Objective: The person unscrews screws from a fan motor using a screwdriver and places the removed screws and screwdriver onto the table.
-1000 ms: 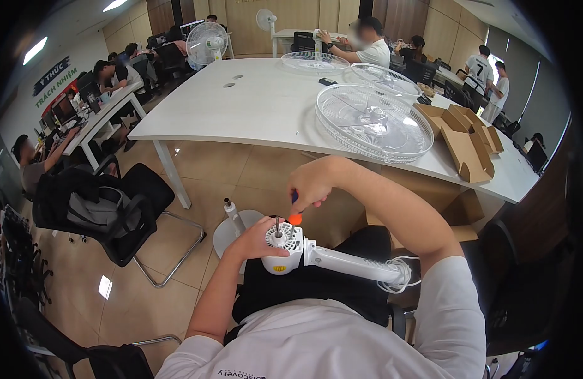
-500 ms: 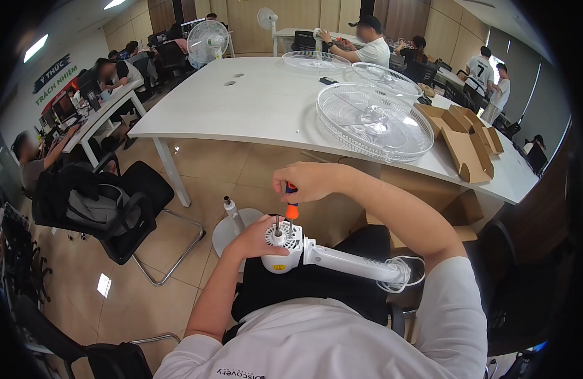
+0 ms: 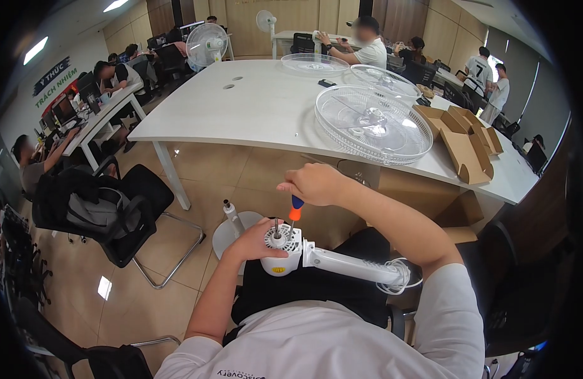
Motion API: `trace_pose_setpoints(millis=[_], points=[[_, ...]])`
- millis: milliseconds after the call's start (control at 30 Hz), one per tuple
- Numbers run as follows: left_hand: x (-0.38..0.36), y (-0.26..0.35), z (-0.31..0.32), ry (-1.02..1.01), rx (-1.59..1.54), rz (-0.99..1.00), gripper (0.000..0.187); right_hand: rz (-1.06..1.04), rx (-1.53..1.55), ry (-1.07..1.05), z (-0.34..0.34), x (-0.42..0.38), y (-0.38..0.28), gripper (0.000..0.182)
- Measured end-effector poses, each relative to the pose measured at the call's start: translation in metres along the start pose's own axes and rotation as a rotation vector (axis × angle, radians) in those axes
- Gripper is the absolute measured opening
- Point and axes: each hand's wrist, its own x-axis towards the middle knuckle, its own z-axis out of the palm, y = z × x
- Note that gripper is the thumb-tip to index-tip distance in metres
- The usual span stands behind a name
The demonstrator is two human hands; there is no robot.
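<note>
A white fan motor housing point(image 3: 284, 260) rests on my lap, its vented face turned up and a metal shaft standing from the middle. My left hand point(image 3: 254, 242) wraps round its left side. In my right hand point(image 3: 316, 184) is a screwdriver point(image 3: 295, 213) with an orange and dark blue handle; its blade points down to the vented face, beside the shaft. Whether the tip sits in a screw is too small to tell. From the housing a white tube point(image 3: 353, 264) runs right across my lap, with a coiled white cord point(image 3: 399, 276) at its end.
On the white table point(image 3: 203, 107) lie clear fan blades in a white grille point(image 3: 375, 123), more grilles and an opened cardboard box point(image 3: 462, 142). A round fan base with a pole point(image 3: 233, 218) stands on the floor. A black chair with bags point(image 3: 108, 208) is at left. People sit beyond.
My right hand has shifted slightly right, and its fingers have changed their hold at the top of the screwdriver handle. My left hand and the motor housing stay in place.
</note>
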Motion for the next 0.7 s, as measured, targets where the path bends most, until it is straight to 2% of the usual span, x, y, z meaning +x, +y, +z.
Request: trace_pose_setpoints(millis=[67, 133, 267, 333, 367, 400, 467, 500, 533, 567, 600, 633, 700], points=[[0.001, 0.002, -0.001, -0.006, 0.010, 0.011, 0.098, -0.020, -0.063, 0.035, -0.001, -0.001, 0.006, 0.025], [-0.001, 0.003, -0.001, -0.003, -0.022, 0.002, 0.098, -0.251, 0.333, -0.041, -0.003, -0.001, 0.017, 0.029], [0.000, 0.003, -0.003, -0.003, 0.022, 0.021, 0.099, -0.243, 0.479, -0.061, -0.003, -0.008, 0.017, 0.033], [0.001, 0.002, -0.003, -0.015, 0.038, 0.015, 0.098, -0.424, 0.814, -0.058, 0.027, 0.006, 0.031, 0.039], [0.001, -0.002, -0.001, 0.000, 0.038, 0.027, 0.098, -0.368, 1.021, -0.037, 0.043, 0.008, 0.028, 0.031], [0.000, -0.002, -0.001, -0.001, 0.042, 0.036, 0.098, -0.366, 1.015, -0.029, 0.053, 0.006, 0.024, 0.031], [0.000, -0.001, -0.001, 0.013, 0.034, 0.036, 0.098, -0.263, 1.579, -0.037, 0.070, 0.004, 0.015, 0.022], [0.000, 0.000, -0.001, 0.016, 0.036, 0.043, 0.098, -0.224, 1.652, 0.060, 0.081, 0.007, 0.011, 0.011], [0.000, 0.001, -0.001, 0.009, 0.021, 0.046, 0.097, -0.228, 1.646, 0.060, 0.083, 0.005, 0.005, 0.011], [-0.001, 0.002, -0.002, 0.000, 0.006, 0.046, 0.098, -0.146, 1.610, 0.160, 0.084, 0.003, -0.001, 0.010], [-0.001, 0.002, -0.003, 0.005, 0.009, 0.046, 0.098, -0.065, 1.573, 0.258, 0.084, 0.002, -0.007, 0.012], [-0.001, 0.003, -0.003, 0.005, 0.025, 0.033, 0.097, -0.069, 1.650, 0.330, 0.083, 0.001, -0.013, 0.020], [-0.003, 0.006, -0.003, 0.004, 0.046, 0.019, 0.097, -0.127, 1.710, 0.333, 0.088, 0.003, -0.011, 0.024]])
